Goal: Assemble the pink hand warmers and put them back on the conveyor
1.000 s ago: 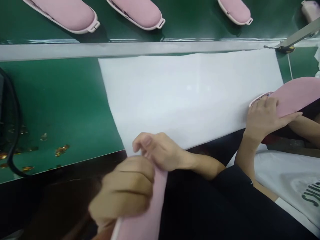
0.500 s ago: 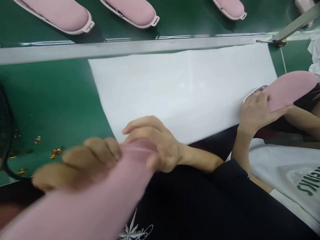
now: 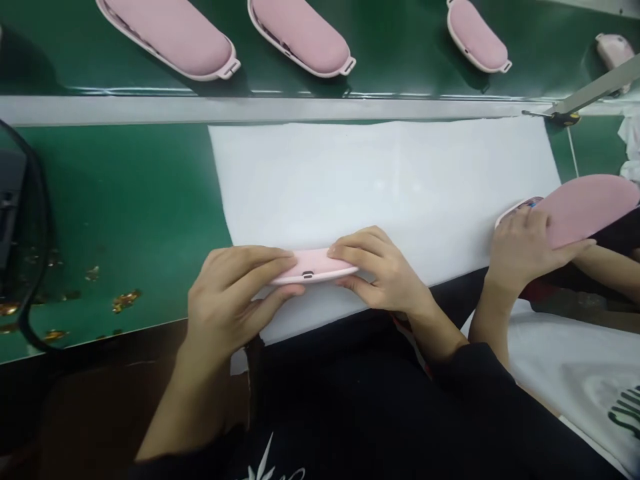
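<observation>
A factory assembly line: identical pink cases [image 3: 173, 35] ride in a row on a green conveyor belt [image 3: 400, 47] past a green worktop [image 3: 125, 200], where a co-worker's hand [image 3: 520, 247] handles another.

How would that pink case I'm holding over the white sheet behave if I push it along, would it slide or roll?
The pink case probably keeps its shape: it spans between the left hand and right hand without sagging. Its long, flattish form suggests sliding, not rolling. On the white sheet it may drag a little, if that is fabric.
</observation>
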`<state>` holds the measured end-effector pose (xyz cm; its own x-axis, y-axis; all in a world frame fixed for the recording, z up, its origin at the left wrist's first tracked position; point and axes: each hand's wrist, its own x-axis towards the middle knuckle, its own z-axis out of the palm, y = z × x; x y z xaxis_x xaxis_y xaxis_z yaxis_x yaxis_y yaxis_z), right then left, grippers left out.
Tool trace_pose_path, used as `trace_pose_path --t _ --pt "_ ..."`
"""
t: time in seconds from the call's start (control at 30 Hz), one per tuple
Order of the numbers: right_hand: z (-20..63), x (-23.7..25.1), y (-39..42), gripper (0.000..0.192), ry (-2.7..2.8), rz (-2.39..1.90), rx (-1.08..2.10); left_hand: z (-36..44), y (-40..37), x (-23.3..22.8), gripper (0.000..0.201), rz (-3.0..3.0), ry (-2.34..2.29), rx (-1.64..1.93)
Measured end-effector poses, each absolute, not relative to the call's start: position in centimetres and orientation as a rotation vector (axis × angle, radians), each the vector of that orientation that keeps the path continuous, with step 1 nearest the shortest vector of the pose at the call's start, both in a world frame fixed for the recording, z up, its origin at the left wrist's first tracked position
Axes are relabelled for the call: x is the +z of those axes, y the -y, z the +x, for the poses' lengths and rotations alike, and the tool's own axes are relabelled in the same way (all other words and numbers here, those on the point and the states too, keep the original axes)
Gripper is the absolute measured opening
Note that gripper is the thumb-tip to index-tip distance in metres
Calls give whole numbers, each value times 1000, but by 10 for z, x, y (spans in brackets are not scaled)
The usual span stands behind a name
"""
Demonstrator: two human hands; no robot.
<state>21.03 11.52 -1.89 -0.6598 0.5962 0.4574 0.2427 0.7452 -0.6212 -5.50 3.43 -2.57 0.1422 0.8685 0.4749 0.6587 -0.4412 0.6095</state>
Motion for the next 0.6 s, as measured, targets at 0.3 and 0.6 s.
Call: trace_pose_path --t 0.3,0.6 --pt "191 -26 -94 13 2093 -745 501 -29 -34 -23 9 2272 -1620 1238" --pt "196 -16 -102 14 2270 -763 449 -30 -46 -10 5 2343 -1596 1163"
